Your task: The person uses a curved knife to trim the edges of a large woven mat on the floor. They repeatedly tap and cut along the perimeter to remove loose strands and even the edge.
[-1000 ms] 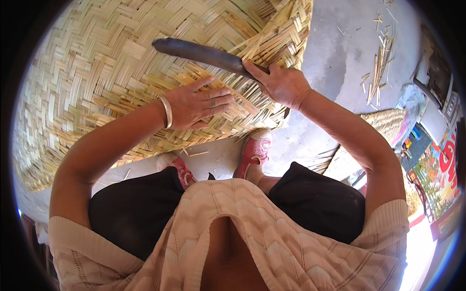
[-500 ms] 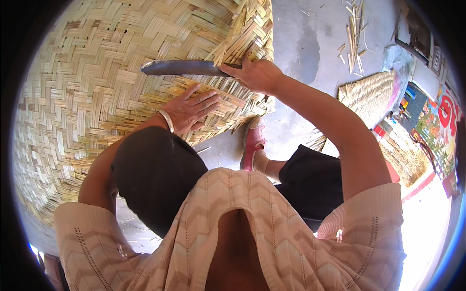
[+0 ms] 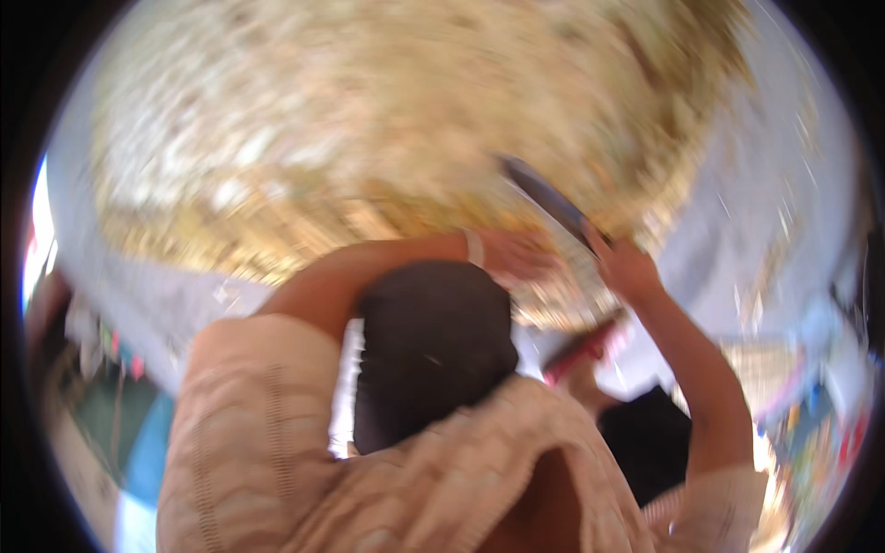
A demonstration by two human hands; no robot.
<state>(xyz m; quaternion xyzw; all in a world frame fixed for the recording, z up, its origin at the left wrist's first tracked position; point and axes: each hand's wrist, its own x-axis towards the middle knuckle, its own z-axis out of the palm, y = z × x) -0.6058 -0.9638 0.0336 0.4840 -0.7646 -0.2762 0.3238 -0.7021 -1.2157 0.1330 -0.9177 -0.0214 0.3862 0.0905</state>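
The picture is very blurry. The right hand (image 3: 627, 269) is wrapped tight around a dark knife (image 3: 546, 199), held over the big woven mat (image 3: 369, 138). The left hand (image 3: 516, 253) lies flat on the mat's near edge, fingers spread.

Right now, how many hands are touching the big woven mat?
1 for sure: the left hand rests on the woven mat. The right hand grips a dark blade beside it; blur may hide contact.
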